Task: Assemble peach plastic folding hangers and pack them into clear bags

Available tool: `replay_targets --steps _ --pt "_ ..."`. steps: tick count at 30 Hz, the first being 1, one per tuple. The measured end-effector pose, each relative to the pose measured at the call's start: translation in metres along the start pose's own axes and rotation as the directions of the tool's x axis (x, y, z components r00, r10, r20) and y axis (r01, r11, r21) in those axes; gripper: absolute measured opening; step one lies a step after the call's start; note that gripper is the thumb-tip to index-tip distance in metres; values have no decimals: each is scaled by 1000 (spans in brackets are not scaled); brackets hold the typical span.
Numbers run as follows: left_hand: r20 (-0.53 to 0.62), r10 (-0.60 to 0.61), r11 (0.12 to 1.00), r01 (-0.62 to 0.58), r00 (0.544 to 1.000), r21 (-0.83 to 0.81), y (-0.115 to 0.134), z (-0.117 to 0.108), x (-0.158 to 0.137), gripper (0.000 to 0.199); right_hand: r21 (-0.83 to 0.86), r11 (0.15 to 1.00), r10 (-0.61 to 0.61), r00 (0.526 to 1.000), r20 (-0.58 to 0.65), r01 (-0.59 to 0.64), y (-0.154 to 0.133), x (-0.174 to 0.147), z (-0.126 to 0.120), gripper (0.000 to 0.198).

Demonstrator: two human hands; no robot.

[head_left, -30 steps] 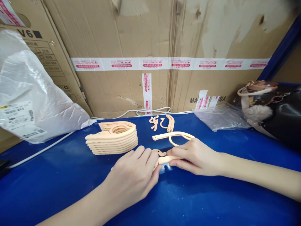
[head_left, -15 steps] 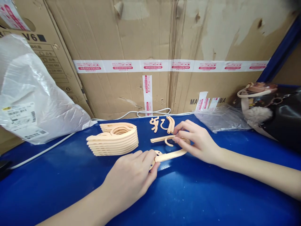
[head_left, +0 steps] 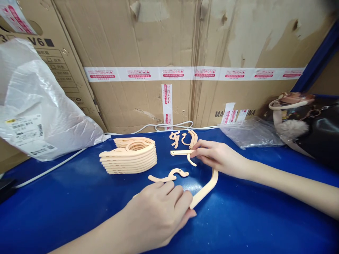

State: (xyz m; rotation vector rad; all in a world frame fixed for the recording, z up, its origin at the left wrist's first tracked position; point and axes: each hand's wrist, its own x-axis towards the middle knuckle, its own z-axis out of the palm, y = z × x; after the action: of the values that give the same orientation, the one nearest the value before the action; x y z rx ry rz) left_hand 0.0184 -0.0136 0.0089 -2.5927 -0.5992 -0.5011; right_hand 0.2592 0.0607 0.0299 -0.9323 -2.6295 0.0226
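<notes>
My left hand (head_left: 164,211) is closed on the near end of a cream plastic hanger arm (head_left: 204,192), whose far end curves up under my right hand. My right hand (head_left: 218,155) pinches the right end of a straight cream hanger arm (head_left: 181,152) lying on the blue surface. A hanger hook (head_left: 192,162) pokes out just below that piece, partly hidden by my fingers. Just beyond my left knuckles lies a curvy hook-shaped piece (head_left: 173,174). Further left stands a neat stack of folded cream hangers (head_left: 129,158).
Small loose hanger parts (head_left: 175,138) and curved arms (head_left: 194,138) lie at the back against a large cardboard box (head_left: 143,102). A white cable runs along the box. On the left sits a white plastic parcel (head_left: 45,106); on the right, a clear bag (head_left: 250,135) and dark handbag (head_left: 323,130).
My left hand has moved toward me with the curved arm, and the curvy hook piece now lies uncovered. My right fingers have closed on the straight arm.
</notes>
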Motion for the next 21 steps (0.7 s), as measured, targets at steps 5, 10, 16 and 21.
replay_targets --steps 5,10,16,21 --pt "-33 -83 971 89 996 221 -2 3 1 23 -89 996 26 999 -32 -28 3 0 0 29" --pt "-50 -77 976 86 996 198 -2 2 1 22 -108 992 60 997 -52 -65 8 0 3 27" --pt "103 12 1000 -15 995 23 -3 -4 2 12 -128 991 23 999 -41 -28 6 -1 3 26" --pt "86 -36 994 45 996 -104 -8 7 -2 30 -14 999 38 998 -58 -39 13 -2 7 26"
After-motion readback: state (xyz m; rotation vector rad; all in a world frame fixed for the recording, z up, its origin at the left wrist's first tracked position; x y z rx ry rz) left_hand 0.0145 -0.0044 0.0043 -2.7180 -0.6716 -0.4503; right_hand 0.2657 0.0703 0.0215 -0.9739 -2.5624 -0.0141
